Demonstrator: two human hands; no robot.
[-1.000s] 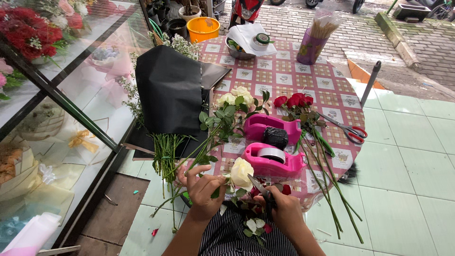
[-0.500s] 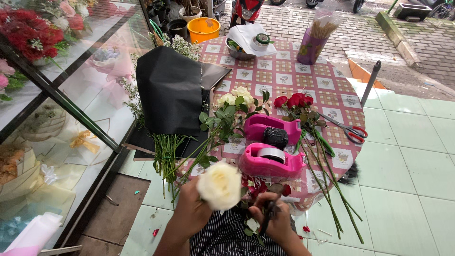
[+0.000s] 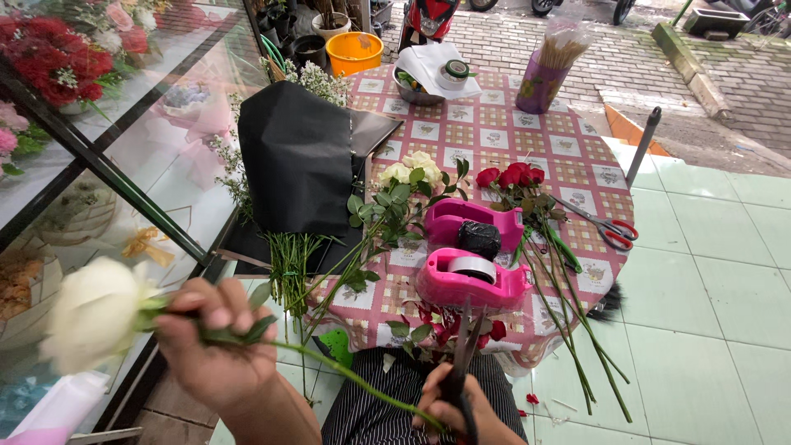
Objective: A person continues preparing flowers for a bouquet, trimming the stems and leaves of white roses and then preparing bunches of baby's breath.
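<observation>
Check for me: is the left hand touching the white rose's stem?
Touching. The head view shows the left hand closed around the stem just below the white rose, fingers wrapped over it, while the right hand holds scissors near the stem's lower end.

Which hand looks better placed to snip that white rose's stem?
The right hand, most likely: it grips the scissors at the stem's lower end. The left hand is busy holding the white rose just below its bloom.
</observation>
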